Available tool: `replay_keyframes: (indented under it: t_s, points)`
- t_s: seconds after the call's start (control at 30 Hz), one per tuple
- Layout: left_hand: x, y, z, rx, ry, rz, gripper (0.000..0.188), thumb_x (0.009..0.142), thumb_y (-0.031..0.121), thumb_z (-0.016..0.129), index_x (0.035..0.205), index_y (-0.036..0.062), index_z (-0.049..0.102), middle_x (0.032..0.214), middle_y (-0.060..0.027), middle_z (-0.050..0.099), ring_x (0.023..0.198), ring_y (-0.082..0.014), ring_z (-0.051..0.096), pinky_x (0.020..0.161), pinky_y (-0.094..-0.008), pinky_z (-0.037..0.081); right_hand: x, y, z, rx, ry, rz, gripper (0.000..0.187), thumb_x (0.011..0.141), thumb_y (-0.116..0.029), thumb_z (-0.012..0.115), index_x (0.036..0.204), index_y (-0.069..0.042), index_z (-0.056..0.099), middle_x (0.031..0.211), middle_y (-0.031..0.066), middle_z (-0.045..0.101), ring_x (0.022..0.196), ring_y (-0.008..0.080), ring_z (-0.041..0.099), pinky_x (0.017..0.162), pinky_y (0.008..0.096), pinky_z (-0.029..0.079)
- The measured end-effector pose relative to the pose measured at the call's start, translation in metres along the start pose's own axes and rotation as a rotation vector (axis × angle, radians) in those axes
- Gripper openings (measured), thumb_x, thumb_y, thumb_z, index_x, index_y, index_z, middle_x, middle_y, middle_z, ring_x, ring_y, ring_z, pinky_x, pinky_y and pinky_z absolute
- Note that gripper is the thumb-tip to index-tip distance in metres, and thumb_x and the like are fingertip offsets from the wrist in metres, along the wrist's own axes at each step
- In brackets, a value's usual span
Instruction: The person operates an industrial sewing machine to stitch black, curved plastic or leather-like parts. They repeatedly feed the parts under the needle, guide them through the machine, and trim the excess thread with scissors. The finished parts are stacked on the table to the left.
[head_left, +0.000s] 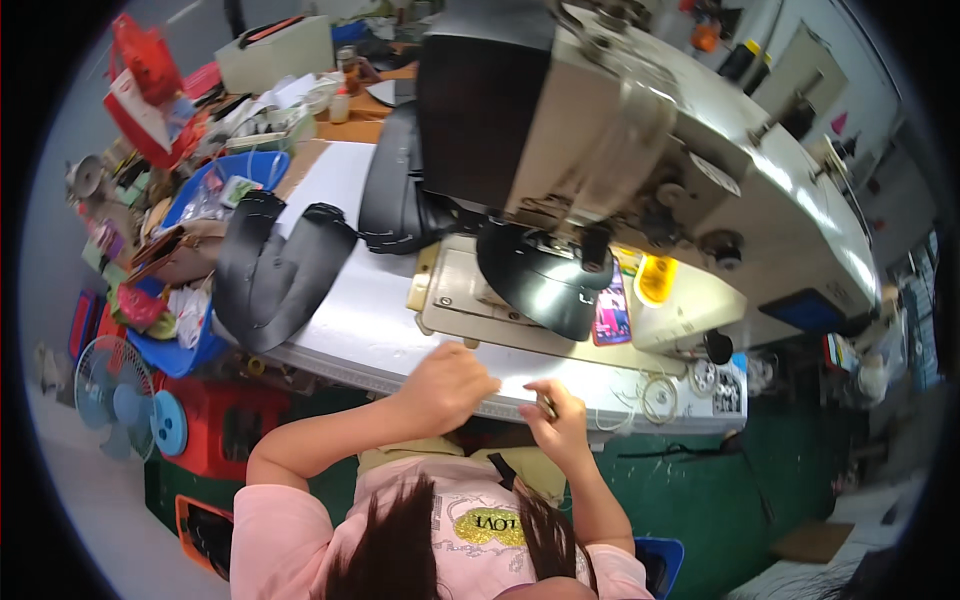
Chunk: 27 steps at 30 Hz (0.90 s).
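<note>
My left hand (440, 388) is held in front of the machine bed with its fingers pinched together; what they grip, if anything, is too small to make out. Close to its right, my right hand (560, 425) is curled around a small dark metal piece (546, 406) whose kind does not show. Beyond both hands stands a large white sewing machine (790, 200). A glossy black curved piece of material (540, 285) lies under its needle area, apart from my hands. Another black curved piece (275, 270), edged with white thread marks, lies on the table to the left.
A phone (612, 312) and a yellow dish (655, 279) lie right of the needle area. White thread (658, 395) and a bobbin (703, 376) are near the table's front edge. Blue baskets (185, 345) of clutter and a fan (115, 395) stand at left.
</note>
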<state>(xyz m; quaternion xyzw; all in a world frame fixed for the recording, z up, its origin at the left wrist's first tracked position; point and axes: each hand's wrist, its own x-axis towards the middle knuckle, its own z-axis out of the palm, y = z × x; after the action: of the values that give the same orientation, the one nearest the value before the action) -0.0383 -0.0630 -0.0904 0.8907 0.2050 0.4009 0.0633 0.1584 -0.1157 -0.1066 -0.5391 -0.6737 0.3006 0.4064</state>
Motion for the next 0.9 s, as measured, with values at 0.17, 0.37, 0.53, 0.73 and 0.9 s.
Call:
replay_keyframes:
  t_s: [0.17,0.37,0.53,0.73,0.9]
  points:
    - [0.014,-0.003,-0.002,-0.069,0.058,-0.142,0.012,0.065,0.003,0.062,0.075,0.0042,0.056,0.065,-0.0053,0.050,0.063,-0.0217,0.049,0.065,-0.0325,0.037,0.007,-0.001,0.000,-0.077,0.076,-0.057,0.025,0.075,-0.025,0.062,0.082,-0.002,0.054,0.059,0.0105,0.054,0.048,0.0231,0.054,0.046,0.0300,0.040]
    - [0.017,-0.004,0.003,-0.073,0.020,-0.212,0.010,0.065,0.002,0.063,0.072,0.0051,0.056,0.065,-0.0049,0.051,0.060,-0.0212,0.050,0.062,-0.0318,0.035,0.009,-0.002,0.000,-0.356,0.057,-0.079,0.023,0.073,-0.023,0.065,0.073,-0.002,0.054,0.057,0.0105,0.053,0.049,0.0249,0.054,0.045,0.0317,0.039]
    - [0.027,-0.010,-0.005,-0.024,0.124,-0.249,0.010,0.066,0.001,0.063,0.070,0.0056,0.055,0.061,-0.0040,0.050,0.057,-0.0208,0.049,0.061,-0.0316,0.034,0.007,0.001,-0.011,-0.010,-0.030,-0.091,0.027,0.069,-0.022,0.068,0.082,-0.002,0.056,0.063,0.0109,0.055,0.052,0.0244,0.054,0.049,0.0296,0.042]
    - [0.049,-0.020,-0.025,0.121,0.240,-0.243,0.013,0.062,-0.004,0.063,0.069,0.0047,0.056,0.057,-0.0025,0.050,0.052,-0.0175,0.047,0.060,-0.0292,0.032,0.015,-0.009,-0.016,0.004,-0.048,-0.042,0.045,0.064,-0.013,0.070,0.105,-0.004,0.052,0.086,0.0088,0.057,0.061,0.0191,0.052,0.053,0.0268,0.042]
    - [0.086,-0.034,-0.040,0.279,0.371,-0.127,0.014,0.064,-0.004,0.062,0.072,0.0062,0.056,0.057,-0.0010,0.048,0.052,-0.0172,0.045,0.059,-0.0303,0.029,0.017,0.001,-0.017,0.056,0.034,-0.006,0.039,0.067,0.002,0.064,0.104,-0.003,0.054,0.082,0.0048,0.059,0.044,0.0029,0.035,0.042,0.0186,0.032]
